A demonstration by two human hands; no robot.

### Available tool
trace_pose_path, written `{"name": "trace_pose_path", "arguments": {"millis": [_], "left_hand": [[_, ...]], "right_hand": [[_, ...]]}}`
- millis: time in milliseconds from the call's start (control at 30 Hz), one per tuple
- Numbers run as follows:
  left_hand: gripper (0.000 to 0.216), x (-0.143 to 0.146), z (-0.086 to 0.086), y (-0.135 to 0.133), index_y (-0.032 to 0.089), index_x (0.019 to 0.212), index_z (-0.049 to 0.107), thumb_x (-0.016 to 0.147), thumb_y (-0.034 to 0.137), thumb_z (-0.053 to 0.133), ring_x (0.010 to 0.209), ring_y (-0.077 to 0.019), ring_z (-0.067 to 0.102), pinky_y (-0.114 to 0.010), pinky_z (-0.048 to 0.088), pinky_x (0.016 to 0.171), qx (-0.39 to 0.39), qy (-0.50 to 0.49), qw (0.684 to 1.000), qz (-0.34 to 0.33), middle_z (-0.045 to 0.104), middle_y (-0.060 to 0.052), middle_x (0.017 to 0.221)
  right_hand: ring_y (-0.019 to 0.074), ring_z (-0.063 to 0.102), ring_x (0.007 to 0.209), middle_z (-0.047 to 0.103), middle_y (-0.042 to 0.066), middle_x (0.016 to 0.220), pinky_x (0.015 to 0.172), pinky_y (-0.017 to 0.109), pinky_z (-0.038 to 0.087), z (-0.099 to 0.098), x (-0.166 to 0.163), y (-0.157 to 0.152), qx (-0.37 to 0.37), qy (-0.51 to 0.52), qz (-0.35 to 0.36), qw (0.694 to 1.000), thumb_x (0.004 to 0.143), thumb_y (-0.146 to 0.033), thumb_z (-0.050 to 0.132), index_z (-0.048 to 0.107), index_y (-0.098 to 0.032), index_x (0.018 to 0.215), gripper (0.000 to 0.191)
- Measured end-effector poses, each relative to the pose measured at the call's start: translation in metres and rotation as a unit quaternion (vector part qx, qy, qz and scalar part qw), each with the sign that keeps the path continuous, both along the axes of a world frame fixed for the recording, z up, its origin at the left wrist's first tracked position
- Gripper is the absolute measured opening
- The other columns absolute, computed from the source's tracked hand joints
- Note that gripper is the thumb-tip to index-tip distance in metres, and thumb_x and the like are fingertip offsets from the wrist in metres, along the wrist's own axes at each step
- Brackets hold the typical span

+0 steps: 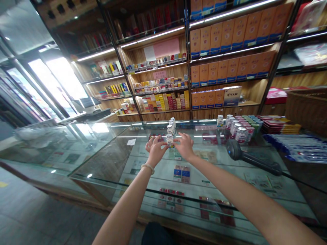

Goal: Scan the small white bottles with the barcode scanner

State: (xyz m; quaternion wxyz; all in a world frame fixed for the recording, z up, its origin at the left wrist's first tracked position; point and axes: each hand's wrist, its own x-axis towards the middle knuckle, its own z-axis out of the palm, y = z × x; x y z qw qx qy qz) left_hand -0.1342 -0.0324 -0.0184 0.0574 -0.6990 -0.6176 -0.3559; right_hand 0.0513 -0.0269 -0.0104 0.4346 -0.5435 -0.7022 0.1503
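A small white-capped bottle (169,140) stands upright on the glass counter at the front of a short row. My left hand (155,148) touches its left side with thumb and fingertips, and a beaded bracelet (148,167) circles that wrist. From the other side, my right hand (185,146) meets the same bottle with its fingertips. Between them the two hands hold it. Directly behind, several like bottles (172,123) form the rest of the row. Part of the front bottle's label is hidden by my fingers.
To the right lie a black handheld scanner (233,149) with a cable, grouped bottles (240,134), blue-white packets (298,148) and red-gold packs (279,125). A paper slip (131,142) rests left. Shelves with orange boxes (214,39) rise behind the glass counter (122,170).
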Motion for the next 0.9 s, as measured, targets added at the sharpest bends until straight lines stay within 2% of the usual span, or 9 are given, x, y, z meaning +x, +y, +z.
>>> {"name": "trace_pose_path", "arguments": {"millis": [267, 433, 567, 900], "left_hand": [[0.009, -0.004, -0.002, 0.011, 0.031, 0.089, 0.082, 0.082, 0.031, 0.078, 0.147, -0.0357, 0.038, -0.06, 0.019, 0.125, -0.022, 0.034, 0.999, 0.026, 0.059, -0.004, 0.149], [0.012, -0.012, -0.004, 0.03, 0.032, 0.091, 0.082, 0.08, 0.035, 0.078, 0.144, -0.0333, 0.041, -0.055, 0.023, 0.125, -0.026, 0.029, 0.999, 0.014, 0.061, -0.003, 0.146], [0.014, -0.017, -0.004, 0.043, 0.032, 0.094, 0.082, 0.082, 0.034, 0.076, 0.143, -0.0329, 0.04, -0.056, 0.024, 0.124, -0.03, 0.028, 0.999, 0.016, 0.06, -0.003, 0.146], [0.012, -0.017, -0.003, 0.063, 0.03, 0.092, 0.083, 0.084, 0.03, 0.075, 0.147, -0.0372, 0.035, -0.062, 0.019, 0.124, -0.034, 0.031, 0.999, 0.011, 0.06, -0.005, 0.147]], "right_hand": [[0.0312, 0.041, 0.141, 0.058, 0.007, 0.15, 0.112, 0.051, 0.03, -0.006, -0.008, 0.014, -0.001, -0.029, -0.001, 1.0, 0.093, -0.031, 0.068, 0.081, -0.027, 0.098, 0.015], [0.0315, 0.039, 0.14, 0.058, 0.007, 0.151, 0.11, 0.051, 0.03, -0.006, -0.015, 0.028, -0.017, -0.033, -0.007, 0.999, 0.092, -0.033, 0.069, 0.081, -0.028, 0.1, 0.016], [0.0306, 0.04, 0.14, 0.058, 0.007, 0.151, 0.11, 0.051, 0.031, -0.005, -0.021, 0.04, -0.025, -0.041, -0.023, 0.999, 0.092, -0.033, 0.069, 0.081, -0.027, 0.101, 0.017], [0.0294, 0.039, 0.141, 0.056, 0.009, 0.152, 0.112, 0.049, 0.029, -0.011, -0.027, 0.054, 0.005, -0.05, -0.033, 0.998, 0.094, -0.029, 0.064, 0.08, -0.024, 0.102, 0.019]]}}
